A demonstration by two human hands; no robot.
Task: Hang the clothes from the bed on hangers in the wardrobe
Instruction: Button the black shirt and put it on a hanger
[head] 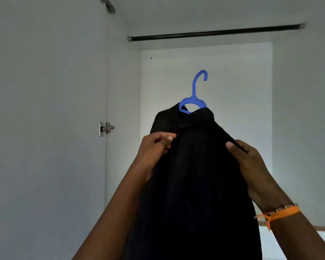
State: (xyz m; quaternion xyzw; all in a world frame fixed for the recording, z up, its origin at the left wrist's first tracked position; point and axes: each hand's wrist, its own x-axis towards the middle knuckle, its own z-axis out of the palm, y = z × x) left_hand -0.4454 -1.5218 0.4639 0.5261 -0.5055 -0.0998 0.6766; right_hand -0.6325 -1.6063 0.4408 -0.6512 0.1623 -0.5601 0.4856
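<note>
Both hands hold a black shirt [193,166] on a blue hanger [194,98] below the far rail [214,32]: left hand [154,145] pinching one shoulder, right hand [250,164] gripping the other.

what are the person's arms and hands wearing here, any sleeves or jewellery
Both forearms are bare, with no sleeves in view. The left hand and its wrist carry nothing. The right hand has two things at the wrist: an orange thread band, knotted with a loose end hanging down, and just above it a thin bracelet of metal-looking links. No rings or gloves show.
</note>
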